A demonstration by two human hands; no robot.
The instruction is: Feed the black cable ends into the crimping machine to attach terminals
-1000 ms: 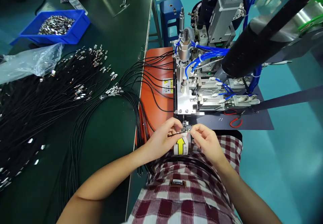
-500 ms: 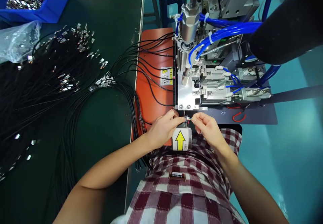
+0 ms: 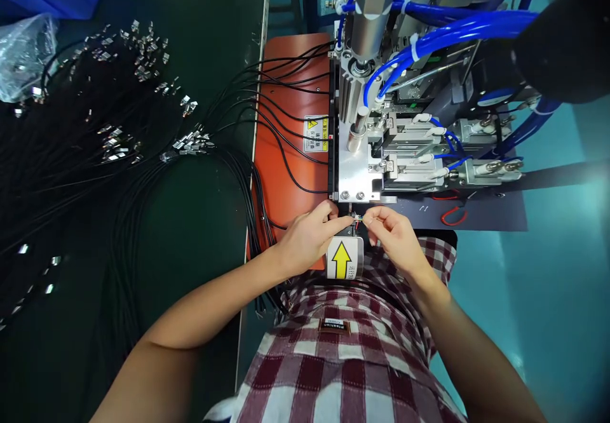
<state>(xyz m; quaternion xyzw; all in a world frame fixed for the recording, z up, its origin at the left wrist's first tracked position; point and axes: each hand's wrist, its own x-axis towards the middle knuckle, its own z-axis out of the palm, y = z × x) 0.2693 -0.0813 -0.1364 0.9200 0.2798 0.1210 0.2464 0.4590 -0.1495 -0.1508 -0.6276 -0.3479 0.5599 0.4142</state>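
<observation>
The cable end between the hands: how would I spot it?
Find the metal machine beside the orange panel. Just below its silver plate, the cable end sits between the pointing left hand and the pinching right hand. Thin coloured strands, including a red one, set it apart from the black cables.

We see a smooth, dull-sheened table, black cables in plastic-looking sheaths, shiny metal connectors and a crinkled, clear plastic bag. Past the table's right edge: glossy plastic tubes, polished metal cylinder, our woven-cloth apron.
</observation>
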